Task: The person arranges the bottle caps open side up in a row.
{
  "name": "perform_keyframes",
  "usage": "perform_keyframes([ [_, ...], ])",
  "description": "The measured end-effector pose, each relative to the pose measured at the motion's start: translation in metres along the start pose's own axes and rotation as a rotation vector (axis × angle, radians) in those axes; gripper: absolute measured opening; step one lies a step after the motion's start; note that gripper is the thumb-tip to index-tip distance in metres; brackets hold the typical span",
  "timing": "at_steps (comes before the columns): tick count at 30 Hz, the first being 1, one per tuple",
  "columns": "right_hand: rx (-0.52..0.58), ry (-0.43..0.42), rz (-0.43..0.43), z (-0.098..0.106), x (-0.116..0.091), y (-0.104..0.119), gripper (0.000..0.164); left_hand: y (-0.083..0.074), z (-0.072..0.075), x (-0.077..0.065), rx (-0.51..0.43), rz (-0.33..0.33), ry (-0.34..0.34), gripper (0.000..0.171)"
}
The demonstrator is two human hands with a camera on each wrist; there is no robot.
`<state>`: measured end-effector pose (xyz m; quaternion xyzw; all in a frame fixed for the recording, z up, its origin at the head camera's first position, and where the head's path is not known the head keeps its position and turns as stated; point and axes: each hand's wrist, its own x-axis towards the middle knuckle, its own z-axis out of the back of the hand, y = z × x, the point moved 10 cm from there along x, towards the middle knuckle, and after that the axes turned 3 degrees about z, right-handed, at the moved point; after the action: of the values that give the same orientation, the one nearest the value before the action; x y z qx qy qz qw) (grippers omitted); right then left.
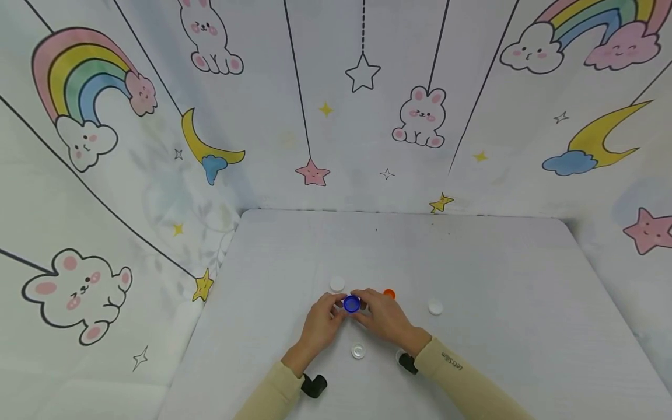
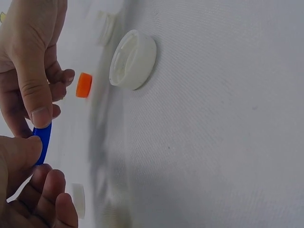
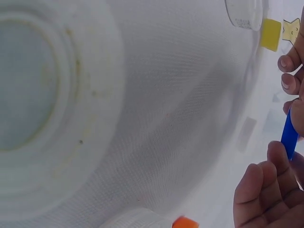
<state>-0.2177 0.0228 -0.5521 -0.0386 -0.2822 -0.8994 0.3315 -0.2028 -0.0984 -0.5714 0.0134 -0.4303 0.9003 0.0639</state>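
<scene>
Both my hands hold a round blue bottle cap (image 1: 352,304) a little above the table. My left hand (image 1: 320,324) pinches it from the left with thumb and fingers. From the other side, my right hand (image 1: 385,318) pinches the same cap between thumb and fingertips. Seen edge-on in the left wrist view, the blue cap (image 2: 42,142) is a thin band between the two hands. An orange cap (image 1: 389,294) is just beyond my right hand, partly hidden by it. A white cap (image 1: 337,284) lies beyond my left fingertips.
A whitish cap (image 1: 358,351) lies between my forearms, another white cap (image 1: 435,307) to the right. One more white piece (image 3: 102,95) is close under my right wrist. A yellow piece (image 3: 270,34) shows in the right wrist view. Patterned cloth (image 1: 362,128) stands behind the table.
</scene>
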Motion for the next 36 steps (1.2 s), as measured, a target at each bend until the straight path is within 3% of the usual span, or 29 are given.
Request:
perform_keyframes([
  [16,-0.007,0.063,-0.031,-0.012,-0.004,-0.007,0.045,0.000,-0.005,-0.002,0.139,-0.057,-0.037,0.035],
  [25,-0.018,0.092,-0.036,-0.019,-0.006,-0.008,0.044,-0.009,-0.006,-0.003,0.340,-0.160,-0.092,0.034],
  [36,-0.038,0.108,-0.054,-0.020,-0.005,-0.011,0.039,-0.009,-0.016,0.005,0.429,-0.157,-0.017,0.031],
])
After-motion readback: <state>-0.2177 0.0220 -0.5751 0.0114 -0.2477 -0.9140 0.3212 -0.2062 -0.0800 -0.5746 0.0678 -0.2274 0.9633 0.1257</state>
